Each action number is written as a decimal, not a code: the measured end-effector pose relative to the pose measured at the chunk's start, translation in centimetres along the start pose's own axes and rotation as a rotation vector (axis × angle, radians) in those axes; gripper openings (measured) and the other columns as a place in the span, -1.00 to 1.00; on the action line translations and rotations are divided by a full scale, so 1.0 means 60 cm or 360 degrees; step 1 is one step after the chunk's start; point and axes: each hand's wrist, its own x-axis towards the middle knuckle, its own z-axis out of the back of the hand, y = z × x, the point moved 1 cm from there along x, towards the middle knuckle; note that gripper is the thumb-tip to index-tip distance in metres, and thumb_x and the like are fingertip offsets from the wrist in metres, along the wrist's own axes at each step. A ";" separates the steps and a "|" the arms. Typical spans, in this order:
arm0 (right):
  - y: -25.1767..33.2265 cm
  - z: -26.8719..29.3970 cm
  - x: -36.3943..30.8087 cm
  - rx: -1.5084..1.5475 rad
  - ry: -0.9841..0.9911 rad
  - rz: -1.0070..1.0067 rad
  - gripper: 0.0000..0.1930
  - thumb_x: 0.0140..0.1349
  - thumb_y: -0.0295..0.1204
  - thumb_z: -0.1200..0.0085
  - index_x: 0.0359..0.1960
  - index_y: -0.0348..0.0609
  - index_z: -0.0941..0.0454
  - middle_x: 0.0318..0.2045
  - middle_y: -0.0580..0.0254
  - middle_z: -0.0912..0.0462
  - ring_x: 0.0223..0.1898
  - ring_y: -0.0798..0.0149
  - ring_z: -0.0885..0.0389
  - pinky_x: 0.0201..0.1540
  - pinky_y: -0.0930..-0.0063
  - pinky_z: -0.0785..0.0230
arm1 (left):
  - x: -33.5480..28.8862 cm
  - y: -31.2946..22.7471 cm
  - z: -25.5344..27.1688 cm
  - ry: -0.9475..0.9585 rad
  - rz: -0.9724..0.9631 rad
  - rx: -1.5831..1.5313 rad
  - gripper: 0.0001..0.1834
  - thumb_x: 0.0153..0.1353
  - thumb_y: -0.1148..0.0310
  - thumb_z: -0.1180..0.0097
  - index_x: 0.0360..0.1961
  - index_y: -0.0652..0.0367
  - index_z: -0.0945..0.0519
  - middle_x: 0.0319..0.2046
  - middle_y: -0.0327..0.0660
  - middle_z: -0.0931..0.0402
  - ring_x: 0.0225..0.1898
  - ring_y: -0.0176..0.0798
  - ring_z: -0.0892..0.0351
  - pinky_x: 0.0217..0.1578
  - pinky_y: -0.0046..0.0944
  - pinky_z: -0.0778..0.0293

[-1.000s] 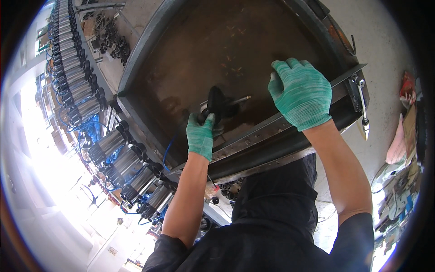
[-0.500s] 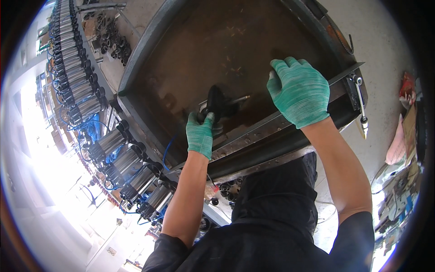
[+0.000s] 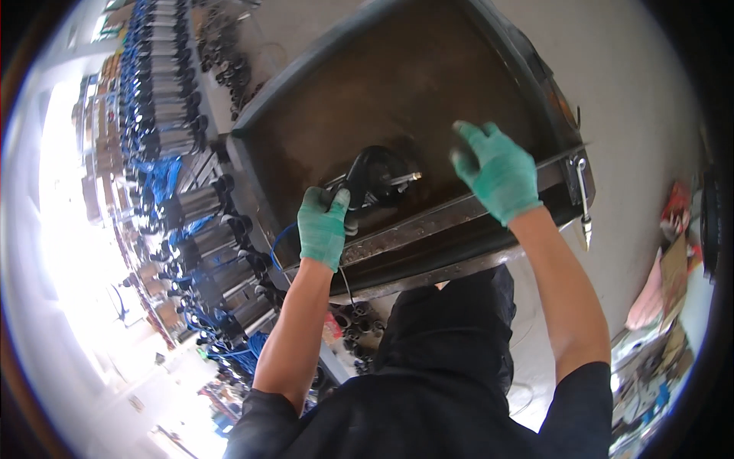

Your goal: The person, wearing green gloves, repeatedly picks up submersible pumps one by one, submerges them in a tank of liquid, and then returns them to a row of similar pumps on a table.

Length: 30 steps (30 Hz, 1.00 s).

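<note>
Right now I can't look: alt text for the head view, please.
Gloved left hand grips a black part inside a dark tub with a brown interior. The gloved right hand, apparently empty, hovers over the tub's near right side. A silver wrench-like tool is at the tub's right corner; metal cylinders line the left.

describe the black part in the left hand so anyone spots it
Start with the big dark open tank at upper middle. Near its close edge, the green-gloved left hand holds a curved black part. A shiny metal pin shows at its right, and it sits inside the tank, unlike the black-and-silver cylinders lined up outside, leftward.
</note>
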 end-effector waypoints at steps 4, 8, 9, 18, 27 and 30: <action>0.124 0.055 -0.028 0.0064 0.0280 0.0581 -0.55 0.22 -0.17 -0.22 0.15 0.07 -0.54 -0.20 0.09 -0.58 -0.17 0.05 -0.65 -0.19 0.16 -0.56 | -0.081 -0.059 0.062 -0.0038 -0.0259 0.0038 -0.76 0.28 0.49 -0.27 -0.34 0.17 -0.38 -0.50 -0.31 -0.40 -0.71 -0.42 -0.38 -0.75 -0.41 -0.24; 0.187 0.081 -0.054 -0.0042 0.0227 0.0793 -0.65 0.22 -0.23 -0.22 0.02 0.01 -0.57 -0.29 0.14 -0.58 -0.28 0.07 -0.66 -0.29 0.18 -0.55 | -0.172 -0.118 0.089 -0.0229 -0.0723 0.0138 -0.71 0.21 0.48 -0.33 -0.40 0.16 -0.37 -0.52 -0.39 -0.33 -0.51 -0.49 -0.29 -0.52 -0.39 -0.28; 0.196 0.099 -0.061 -0.0015 0.0238 0.0790 -0.68 0.22 -0.25 -0.22 -0.02 -0.01 -0.57 -0.30 0.15 -0.58 -0.32 0.08 -0.66 -0.32 0.19 -0.55 | -0.195 -0.131 0.099 -0.0267 -0.0661 0.0248 -0.71 0.20 0.47 -0.34 -0.42 0.17 -0.39 -0.52 -0.41 -0.31 -0.44 -0.49 -0.22 -0.42 -0.38 -0.28; 0.169 0.100 -0.132 0.0339 0.0386 0.0922 -0.73 0.28 -0.34 -0.17 -0.01 -0.08 -0.55 -0.21 0.03 -0.60 -0.30 -0.10 -0.65 -0.29 0.10 -0.54 | -0.319 -0.121 0.097 -0.0094 -0.0432 0.0351 -0.74 0.15 0.39 -0.34 -0.28 0.24 -0.48 -0.43 -0.20 -0.49 -0.39 -0.28 -0.44 -0.31 -0.21 -0.44; 0.040 -0.026 -0.214 0.0355 0.0732 0.0705 -0.69 0.31 -0.37 -0.15 0.06 -0.11 -0.54 -0.09 -0.05 -0.59 -0.11 -0.15 -0.62 -0.13 0.11 -0.51 | -0.301 0.038 0.014 0.0082 -0.0416 0.0434 -0.75 0.16 0.38 -0.25 -0.18 0.22 -0.51 -0.35 -0.02 -0.63 -0.25 0.09 -0.65 -0.19 -0.07 -0.53; 0.035 -0.038 -0.221 0.0539 0.0801 0.0562 -0.69 0.32 -0.39 -0.16 0.08 -0.12 -0.54 -0.12 0.01 -0.60 -0.14 -0.06 -0.63 -0.12 0.20 -0.50 | -0.297 0.046 0.010 0.0183 -0.0459 0.0369 -0.71 0.15 0.40 -0.27 -0.12 0.22 -0.51 -0.29 -0.03 -0.64 -0.21 0.09 -0.65 -0.15 -0.06 -0.53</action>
